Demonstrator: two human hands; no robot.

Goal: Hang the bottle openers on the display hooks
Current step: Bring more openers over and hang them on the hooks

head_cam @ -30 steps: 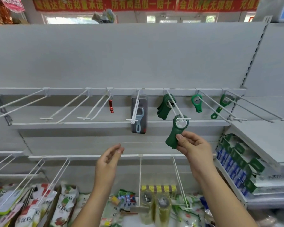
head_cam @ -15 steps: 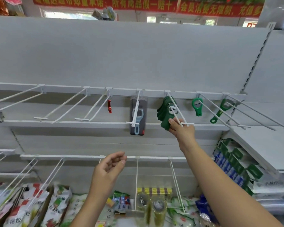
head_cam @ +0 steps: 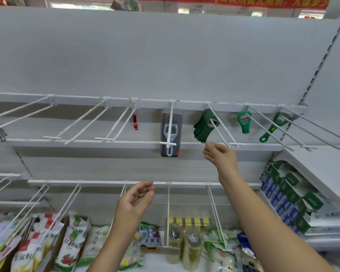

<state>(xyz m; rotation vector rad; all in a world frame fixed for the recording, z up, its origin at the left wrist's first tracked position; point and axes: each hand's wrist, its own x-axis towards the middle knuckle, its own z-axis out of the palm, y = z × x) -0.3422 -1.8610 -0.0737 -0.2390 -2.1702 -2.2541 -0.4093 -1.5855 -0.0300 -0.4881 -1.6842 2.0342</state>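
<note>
– Fingers, left hand (head_cam: 134,201): state?
– Loosely curled, gripping nothing. The hand sits low and near, in front of the lower rail (head_cam: 106,182). It is probably free to fetch or steady the next item.
– Right hand (head_cam: 220,156)?
– Raised and farther in. Fingertips (head_cam: 209,145) are drawn together directly under the lower tip of the green opener stack (head_cam: 204,126). Contact or pinch cannot be confirmed.
– Location of the stack?
– On the hook (head_cam: 223,134) right of centre. The wire passes through the ring openings, and the stack is seated at the far end against the upper rail (head_cam: 77,98). Judgement: seating stock at the back leaves the near end of the wire free for loading.
– Quantities?
– Hands: two.
– Stack: several overlapping openers, exact count not readable.
– Next hook right: one light green opener (head_cam: 244,121).
– Far-right hook: one long green opener (head_cam: 271,127).
– Left of the stack: one boxed blue tool (head_cam: 171,132), then one small red opener (head_cam: 135,121).
– Loaded hooks: five. Bare hooks farther left: two.
– Reason for the separate hooks?
– Probably one type per hook, for sorting.
</note>
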